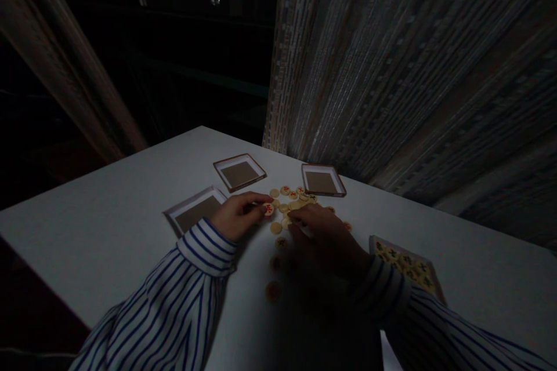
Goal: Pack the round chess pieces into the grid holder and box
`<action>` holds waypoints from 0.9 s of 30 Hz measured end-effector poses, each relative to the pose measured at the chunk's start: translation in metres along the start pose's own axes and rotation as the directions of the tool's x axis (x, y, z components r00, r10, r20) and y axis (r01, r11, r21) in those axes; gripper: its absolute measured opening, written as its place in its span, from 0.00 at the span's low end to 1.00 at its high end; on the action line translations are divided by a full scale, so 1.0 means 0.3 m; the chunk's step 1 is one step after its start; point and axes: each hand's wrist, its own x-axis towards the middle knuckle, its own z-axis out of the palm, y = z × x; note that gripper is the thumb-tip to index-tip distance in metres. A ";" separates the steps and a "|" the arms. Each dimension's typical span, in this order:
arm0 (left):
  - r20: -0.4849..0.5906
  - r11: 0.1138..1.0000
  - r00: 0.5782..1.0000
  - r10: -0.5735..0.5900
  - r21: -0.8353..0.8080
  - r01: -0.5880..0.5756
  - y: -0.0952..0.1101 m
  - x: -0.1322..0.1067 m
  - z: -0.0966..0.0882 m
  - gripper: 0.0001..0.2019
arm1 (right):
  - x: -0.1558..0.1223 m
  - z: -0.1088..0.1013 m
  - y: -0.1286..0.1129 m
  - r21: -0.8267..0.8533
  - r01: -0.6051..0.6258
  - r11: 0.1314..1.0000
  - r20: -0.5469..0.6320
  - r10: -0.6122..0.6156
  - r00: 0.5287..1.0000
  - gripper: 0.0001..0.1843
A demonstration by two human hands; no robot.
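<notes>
Round Chinese chess pieces (pixel 275 228) lie in a loose pile on the white table (pixel 130 203), some face down, some showing red or dark characters. My left hand (pixel 239 214) pinches one red-marked Chinese chess piece (pixel 268 209) at the pile's left side. Over the pile's near right side is my right hand (pixel 324 235), its thumb and forefinger close together around something hidden from view. A few more pieces, among them a dark-marked one (pixel 281 242), trail toward me in the shadow between my arms.
Two shallow boxes stand behind the pile, a left one (pixel 232 189) and a right one (pixel 343 191). Another box (pixel 171 221) sits partly behind my left hand. At right, a tray (pixel 436 278) holds rows of dark-marked pieces. A string curtain (pixel 348 69) hangs along the table's far edge.
</notes>
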 end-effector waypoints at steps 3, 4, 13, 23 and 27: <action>0.012 0.999 0.999 -0.036 0.003 0.036 0.007 -0.002 0.001 0.15 | 0.016 -0.004 -0.019 -0.027 -0.006 1.000 -0.005 0.005 1.000 0.11; 0.016 0.999 0.999 -0.042 0.006 0.041 0.008 -0.003 0.002 0.16 | 0.021 -0.003 -0.024 -0.032 -0.001 0.999 0.004 0.001 1.000 0.12; 0.140 0.997 0.990 0.020 -0.078 -0.009 -0.015 -0.008 0.003 0.20 | 0.061 0.021 -0.068 -0.092 -0.011 0.996 0.096 0.020 0.995 0.15; -0.004 0.970 0.994 0.111 0.217 -0.107 -0.046 0.009 -0.014 0.18 | 0.041 0.057 -0.065 -0.122 -0.002 0.993 0.171 0.023 0.985 0.11; -0.076 0.873 0.984 0.163 0.476 -0.108 -0.039 0.012 -0.024 0.18 | 0.035 0.072 -0.076 -0.116 -0.027 0.993 0.252 0.056 0.966 0.11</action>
